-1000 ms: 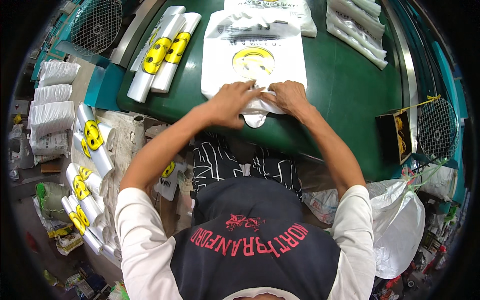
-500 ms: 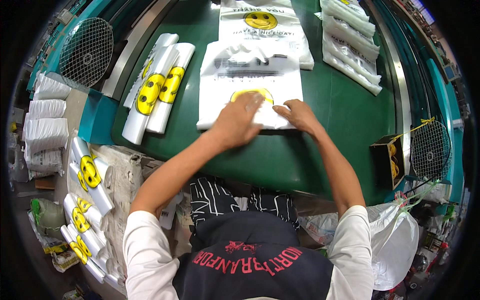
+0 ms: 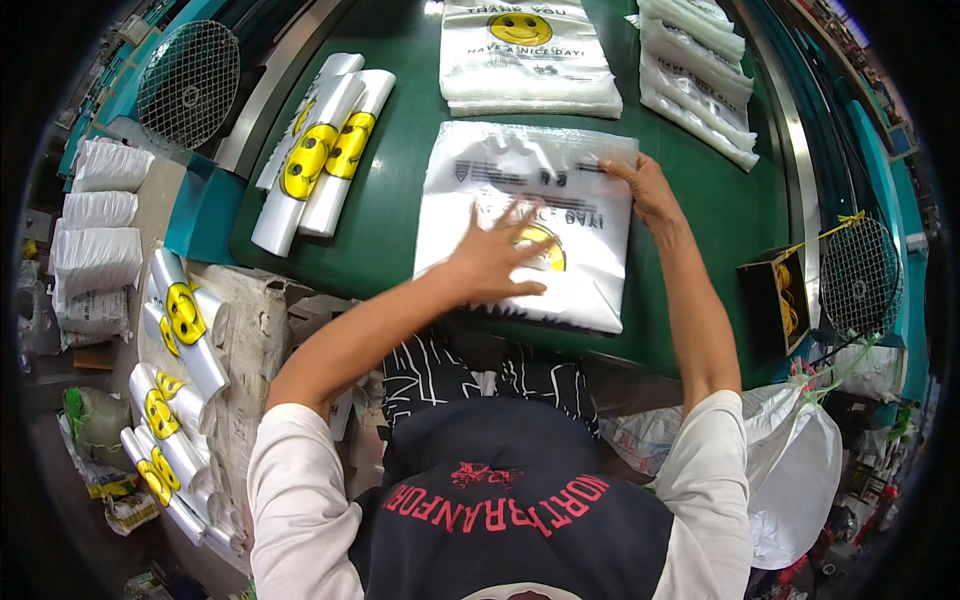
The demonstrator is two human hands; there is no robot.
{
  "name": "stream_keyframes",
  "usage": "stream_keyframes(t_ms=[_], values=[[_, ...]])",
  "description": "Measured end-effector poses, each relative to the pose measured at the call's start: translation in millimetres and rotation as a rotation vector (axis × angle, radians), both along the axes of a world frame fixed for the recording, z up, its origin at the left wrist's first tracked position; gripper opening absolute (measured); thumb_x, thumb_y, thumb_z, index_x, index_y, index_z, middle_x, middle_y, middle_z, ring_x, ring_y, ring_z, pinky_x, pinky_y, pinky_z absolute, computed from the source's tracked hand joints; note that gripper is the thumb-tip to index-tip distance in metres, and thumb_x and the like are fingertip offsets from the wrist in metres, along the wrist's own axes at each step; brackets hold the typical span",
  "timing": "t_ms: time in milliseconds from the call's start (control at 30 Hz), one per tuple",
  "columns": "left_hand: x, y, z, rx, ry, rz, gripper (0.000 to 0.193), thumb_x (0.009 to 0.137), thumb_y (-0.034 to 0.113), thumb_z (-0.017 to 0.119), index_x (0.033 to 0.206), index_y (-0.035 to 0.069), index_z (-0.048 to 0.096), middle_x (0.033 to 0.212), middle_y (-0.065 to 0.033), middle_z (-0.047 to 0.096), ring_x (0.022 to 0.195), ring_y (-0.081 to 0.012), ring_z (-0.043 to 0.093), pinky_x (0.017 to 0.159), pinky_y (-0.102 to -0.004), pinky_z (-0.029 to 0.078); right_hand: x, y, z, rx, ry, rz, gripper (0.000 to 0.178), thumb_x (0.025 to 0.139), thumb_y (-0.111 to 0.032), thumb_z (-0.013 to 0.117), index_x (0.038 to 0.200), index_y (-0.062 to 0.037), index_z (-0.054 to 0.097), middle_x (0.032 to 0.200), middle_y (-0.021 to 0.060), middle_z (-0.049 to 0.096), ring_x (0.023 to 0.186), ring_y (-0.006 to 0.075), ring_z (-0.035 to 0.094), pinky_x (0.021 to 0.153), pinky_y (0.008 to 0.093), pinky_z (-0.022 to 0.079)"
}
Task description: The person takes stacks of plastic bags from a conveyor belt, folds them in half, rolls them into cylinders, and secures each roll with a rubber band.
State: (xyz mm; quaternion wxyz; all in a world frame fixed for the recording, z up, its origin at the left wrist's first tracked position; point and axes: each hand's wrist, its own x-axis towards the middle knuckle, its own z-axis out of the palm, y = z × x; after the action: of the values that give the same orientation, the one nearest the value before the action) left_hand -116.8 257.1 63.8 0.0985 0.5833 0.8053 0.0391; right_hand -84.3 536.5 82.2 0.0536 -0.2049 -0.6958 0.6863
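A flat stack of white plastic bags [image 3: 590, 290] printed with a yellow smiley face lies in front of me on the green table, near its front edge. My left hand [image 3: 490, 262] rests on the stack with its fingers spread, partly covering the face and blurred a little. At the upper right edge of the same stack, my right hand [image 3: 645, 190] pinches the bags between thumb and fingers. Just beyond lies a second stack of smiley bags [image 3: 530, 75], apart from the one I touch.
Rolled smiley bags [image 3: 315, 165] lie on the table's left. Overlapping bag bundles [image 3: 695, 80] lie at the far right. A small box with yellow cord [image 3: 775, 305] stands at the right edge. More rolls [image 3: 185, 310] sit lower left, below a fan [image 3: 190, 85].
The bag stack has come toward me and slightly right, off the farther stack. My right hand has moved from its near edge to its upper right edge; my left hand has spread out on it.
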Motion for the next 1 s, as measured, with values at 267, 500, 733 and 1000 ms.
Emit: stream_keyframes(t_ms=[267, 500, 733, 1000], values=[[6.0, -28.2, 10.8, 0.006, -0.231, 0.164, 0.042, 0.086, 0.041, 0.058, 0.115, 0.011, 0.061, 0.097, -0.0062, 0.066, 0.101, -0.0275, 0.060, 0.088, -0.0402, 0.045, 97.2, -37.0, 5.6, 1.169, 0.310, 0.557, 0.030, 0.071, -0.002, 0.068, 0.099, -0.0094, 0.061, 0.094, 0.0074, 0.066, 0.089, 0.0308, 0.060, 0.087, 0.0406, 0.047], [20.2, -38.5, 31.8, 0.158, -0.055, -0.041, 0.090, 0.073, 0.048, 0.071, 0.141, 0.004, 0.032, 0.138, -0.0203, 0.042, 0.120, -0.0415, 0.043, 0.096, -0.0513, 0.037, 103.5, -92.5, 15.6, 1.449, 0.148, 0.582, 0.075, 0.072, -0.045, 0.074, 0.129, -0.0055, 0.047, 0.126, 0.0139, 0.054, 0.120, 0.0282, 0.050, 0.108, 0.0559, 0.027], [-9.4, -66.7, 45.9, -0.176, -0.091, 0.200, 0.041, 0.083, 0.042, 0.063, 0.110, 0.011, 0.059, 0.104, -0.0138, 0.064, 0.090, -0.0322, 0.063, 0.068, -0.0451, 0.050, 81.4, -84.3, 48.9, 1.090, -0.301, 0.772, 0.044, 0.083, -0.046, 0.063, 0.103, -0.0064, 0.064, 0.088, 0.0161, 0.068, 0.088, 0.0325, 0.065, 0.075, 0.0426, 0.051], [-61.8, -5.0, -0.3, 0.447, -0.130, 0.143, 0.039, 0.079, 0.027, 0.066, 0.111, 0.006, 0.059, 0.095, -0.0161, 0.054, 0.093, -0.0344, 0.052, 0.082, -0.0439, 0.042, 27.6, -43.7, 6.3, 1.060, -0.213, 0.382, 0.040, 0.091, -0.044, 0.050, 0.087, -0.0070, 0.065, 0.081, 0.0173, 0.065, 0.079, 0.0372, 0.063, 0.072, 0.0467, 0.048]])
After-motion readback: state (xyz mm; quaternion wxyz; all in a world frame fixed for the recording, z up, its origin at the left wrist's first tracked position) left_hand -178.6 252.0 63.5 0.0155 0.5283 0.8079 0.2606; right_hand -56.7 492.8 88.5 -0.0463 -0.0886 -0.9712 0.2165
